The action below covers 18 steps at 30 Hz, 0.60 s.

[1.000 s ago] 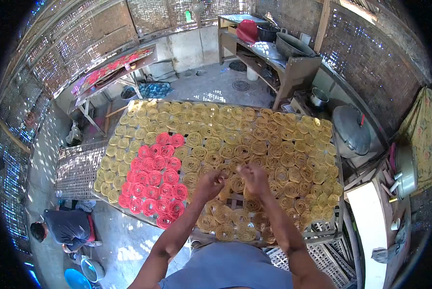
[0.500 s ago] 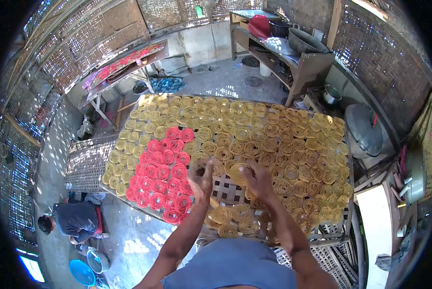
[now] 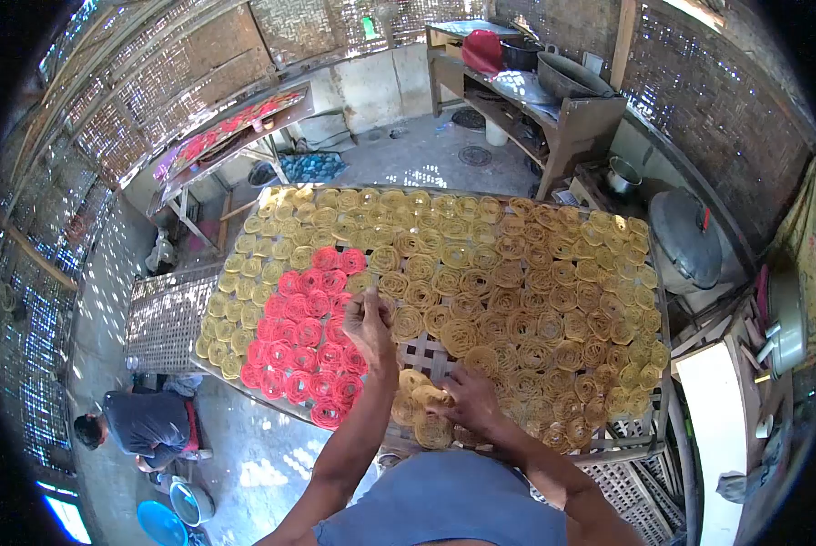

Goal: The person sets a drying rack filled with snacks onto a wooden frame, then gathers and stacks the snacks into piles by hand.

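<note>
A woven rack [image 3: 426,353] is covered with rows of flat, round yellow coils [image 3: 476,282] of thin strands, like raw noodle crackers. A block of pink coils [image 3: 308,332] lies to its left. My left hand [image 3: 369,329] hovers over the edge between pink and yellow, fingers pinched together; whatever they hold, if anything, cannot be made out. Near the rack's front edge, my right hand [image 3: 470,399] grips a yellow coil [image 3: 431,397], tilted above other loose, overlapping yellow coils [image 3: 433,430]. Bare lattice shows between my hands.
At the left a person [image 3: 148,423] bends low near blue basins [image 3: 162,521]. Behind stand a bench [image 3: 235,127] with red pieces and a wooden shelf [image 3: 590,118] bearing a large pan [image 3: 567,77]. A big lidded pot [image 3: 685,238] sits at the right.
My right hand has moved down toward me from the open lattice to the loose coils. A yellow coil now lies where it was. My left hand has shifted slightly left.
</note>
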Each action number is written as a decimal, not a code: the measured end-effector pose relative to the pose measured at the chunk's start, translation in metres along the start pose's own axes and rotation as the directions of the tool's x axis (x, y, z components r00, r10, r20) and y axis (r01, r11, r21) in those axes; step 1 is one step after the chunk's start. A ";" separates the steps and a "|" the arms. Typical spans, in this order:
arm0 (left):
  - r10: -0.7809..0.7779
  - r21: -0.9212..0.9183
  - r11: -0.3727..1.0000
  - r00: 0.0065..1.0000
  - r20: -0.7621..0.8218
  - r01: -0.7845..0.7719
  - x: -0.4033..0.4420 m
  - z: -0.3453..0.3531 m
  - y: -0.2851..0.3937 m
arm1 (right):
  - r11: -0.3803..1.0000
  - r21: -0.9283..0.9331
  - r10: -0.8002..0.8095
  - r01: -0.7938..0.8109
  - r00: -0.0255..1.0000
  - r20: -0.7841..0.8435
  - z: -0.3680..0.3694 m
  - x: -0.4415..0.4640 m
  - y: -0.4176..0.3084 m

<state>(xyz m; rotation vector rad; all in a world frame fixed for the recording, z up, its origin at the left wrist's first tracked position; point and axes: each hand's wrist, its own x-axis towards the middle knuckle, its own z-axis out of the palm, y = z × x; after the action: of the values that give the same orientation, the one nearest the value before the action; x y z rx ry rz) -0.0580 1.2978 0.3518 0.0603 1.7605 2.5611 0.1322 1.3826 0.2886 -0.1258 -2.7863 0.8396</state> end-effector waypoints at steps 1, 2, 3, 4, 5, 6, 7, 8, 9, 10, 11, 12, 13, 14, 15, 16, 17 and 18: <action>0.016 0.076 0.997 0.996 0.086 -0.022 0.003 -0.005 0.003 | 0.998 0.051 0.042 -0.041 0.999 -0.027 -0.003 0.000 0.000; 0.022 0.151 0.987 0.986 0.168 -0.048 0.003 -0.010 0.004 | 0.985 0.140 0.109 -0.097 0.991 -0.083 -0.009 0.001 0.004; 0.027 0.282 0.952 0.949 0.316 -0.120 -0.002 -0.017 0.000 | 0.961 0.233 0.182 -0.148 0.974 -0.131 -0.015 0.003 0.009; 0.009 0.391 0.896 0.890 0.457 -0.210 -0.007 -0.026 -0.007 | 0.926 0.325 0.258 -0.192 0.951 -0.173 -0.023 0.007 0.011; -0.030 0.476 0.823 0.812 0.583 -0.311 -0.015 -0.032 -0.010 | 0.867 0.430 0.339 -0.252 0.930 -0.139 -0.027 0.012 0.011; -0.090 0.489 0.817 0.771 0.631 -0.305 -0.026 -0.035 -0.012 | 0.792 0.527 0.415 -0.307 0.905 -0.097 -0.032 0.016 0.012; -0.148 0.501 0.811 0.724 0.674 -0.301 -0.040 -0.033 -0.008 | 0.704 0.616 0.483 -0.355 0.874 -0.048 -0.035 0.020 0.013; -0.204 0.513 0.804 0.672 0.712 -0.300 -0.049 -0.030 -0.005 | 0.707 0.618 0.461 -0.344 0.887 -0.033 -0.037 0.024 0.016; -0.285 0.531 0.829 0.681 0.674 -0.178 -0.051 -0.027 -0.006 | 0.709 0.621 0.439 -0.334 0.899 -0.017 -0.037 0.027 0.022; -0.367 0.542 0.839 0.680 0.635 -0.053 -0.052 -0.025 -0.006 | 0.711 0.624 0.417 -0.325 0.909 0.000 -0.035 0.028 0.026; -0.449 0.546 0.835 0.666 0.596 0.074 -0.053 -0.023 -0.005 | 0.712 0.636 0.451 -0.299 0.888 -0.087 -0.030 0.030 0.026; -0.472 0.602 0.796 0.694 0.544 0.069 -0.050 -0.020 -0.002 | 0.714 0.644 0.483 -0.274 0.859 -0.171 -0.023 0.033 0.024; -0.492 0.656 0.751 0.722 0.486 0.071 -0.044 -0.017 0.006 | 0.717 0.651 0.511 -0.249 0.823 -0.248 -0.019 0.033 0.022; -0.508 0.709 0.701 0.751 0.422 0.076 -0.040 -0.017 0.011 | 0.805 0.556 0.457 -0.205 0.812 -0.362 -0.021 0.031 0.020; -0.389 0.652 0.757 0.770 0.505 -0.045 -0.035 -0.020 0.008 | 0.879 0.448 0.386 -0.163 0.795 -0.468 -0.026 0.031 0.019; -0.262 0.585 0.793 0.771 0.580 -0.169 -0.029 -0.024 -0.002 | 0.935 0.331 0.302 -0.126 0.770 -0.562 -0.032 0.030 0.015; -0.135 0.510 0.809 0.753 0.644 -0.291 -0.024 -0.030 -0.011 | 0.975 0.196 0.195 -0.100 0.806 -0.559 -0.037 0.023 0.010; -0.075 0.624 0.608 0.746 0.661 -0.491 -0.022 -0.042 -0.019 | 0.996 0.058 0.086 -0.065 0.837 -0.541 -0.043 0.014 0.003</action>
<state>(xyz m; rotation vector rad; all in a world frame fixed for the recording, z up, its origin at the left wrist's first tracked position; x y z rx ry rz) -0.0378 1.2646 0.3192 1.0955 2.4162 1.3094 0.1291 1.4106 0.3244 -0.4044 -2.2380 0.7301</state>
